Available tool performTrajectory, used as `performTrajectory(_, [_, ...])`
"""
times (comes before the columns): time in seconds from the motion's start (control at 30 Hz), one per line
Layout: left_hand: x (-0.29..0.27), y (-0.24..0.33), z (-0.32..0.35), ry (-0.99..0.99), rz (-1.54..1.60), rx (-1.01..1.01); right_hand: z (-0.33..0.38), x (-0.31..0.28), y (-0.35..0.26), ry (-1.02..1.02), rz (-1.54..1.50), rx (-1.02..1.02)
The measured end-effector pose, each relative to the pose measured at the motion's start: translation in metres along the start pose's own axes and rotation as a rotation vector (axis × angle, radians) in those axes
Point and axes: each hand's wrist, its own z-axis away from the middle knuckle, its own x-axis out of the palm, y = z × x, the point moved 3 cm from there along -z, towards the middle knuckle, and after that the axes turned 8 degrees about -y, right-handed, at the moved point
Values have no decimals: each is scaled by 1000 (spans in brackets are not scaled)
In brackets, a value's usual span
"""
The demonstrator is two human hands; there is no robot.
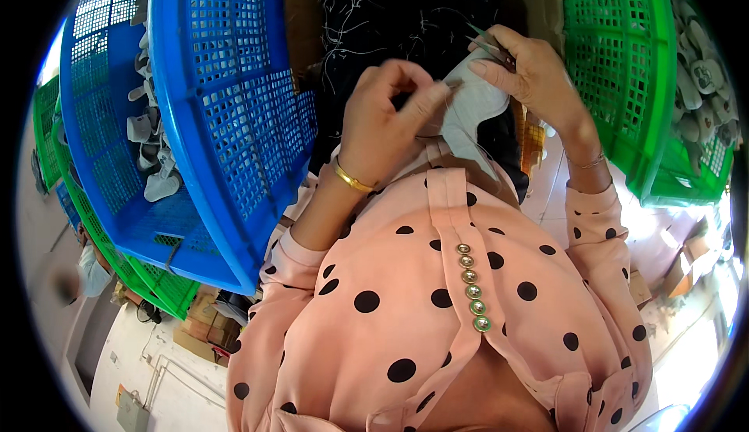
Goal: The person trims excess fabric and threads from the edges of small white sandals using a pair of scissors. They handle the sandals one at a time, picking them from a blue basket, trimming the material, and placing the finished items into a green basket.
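Note:
Between my hands, above my lap, is a white piece that looks like a shoe upper (474,112), with a curved edge and a narrow tail hanging down. My right hand (538,77) grips its upper end between thumb and fingers. The same hand holds slim pointed thread snips (485,39), their tips standing out past the fingers. My left hand (390,120) is closed in a pinch, thumb against forefinger, right at the upper's left edge. Whether a thread or the edge itself is in that pinch is too small to tell.
A tall blue basket (234,65) with grey-white shoe pieces (162,182) stands close at my left. At my right is a green basket (616,81) with many pale shoe pieces (706,77). Loose white threads (347,3) lie on dark cloth (406,18) ahead. Cardboard boxes (209,327) stand behind the blue basket.

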Motion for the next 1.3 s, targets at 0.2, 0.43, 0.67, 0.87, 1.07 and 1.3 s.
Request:
performTrajectory(0.2, [9, -7, 2, -77, 33, -1, 2, 14, -4, 131, 53, 2])
performTrajectory(0.43, [8, -3, -6, -145, 848, -167, 6, 25, 0, 184, 43, 40])
performTrajectory(0.67, [14, -18, -7, -170, 1156, 3, 13, 35, -6, 225, 172, 25])
performTrajectory(0.87, [2, -20, 0, -13, 358, 57, 14, 34, -1, 207, 42, 55])
performTrajectory(1.07, [4, -20, -1, 23, -98, 238, 14, 37, -2, 222, 47, 49])
performTrajectory(1.3, [5, -22, -9, -55, -101, 304, 15, 36, -5, 229, 66, 33])
